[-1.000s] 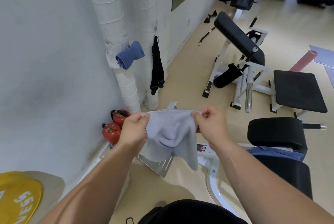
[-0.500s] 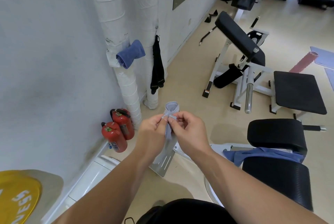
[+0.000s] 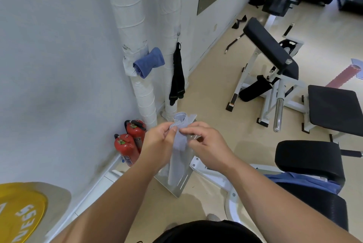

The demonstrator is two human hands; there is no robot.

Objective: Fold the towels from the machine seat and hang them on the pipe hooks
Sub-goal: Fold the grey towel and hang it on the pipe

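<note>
I hold a light grey towel (image 3: 177, 150) folded into a narrow strip that hangs down in front of me. My left hand (image 3: 158, 143) pinches its top edge and my right hand (image 3: 206, 142) grips it just beside, the two hands touching. A folded blue towel (image 3: 148, 63) hangs from a hook on the near white wrapped pipe (image 3: 135, 46). A black cloth (image 3: 176, 78) dangles from the second pipe (image 3: 173, 32). Another blue towel (image 3: 306, 181) lies on the black machine seat (image 3: 314, 201) at my right.
Two red fire extinguishers (image 3: 129, 140) stand at the foot of the near pipe. A metal footplate (image 3: 180, 182) leans behind the towel. A white-framed bench (image 3: 275, 60) and a flat black bench (image 3: 337, 109) stand on the beige floor. A yellow weight plate (image 3: 17, 213) sits bottom left.
My hands came together from holding the grey towel spread wide, folding it in half. It now hangs as a narrow strip and the hands have shifted slightly on its top edge.
</note>
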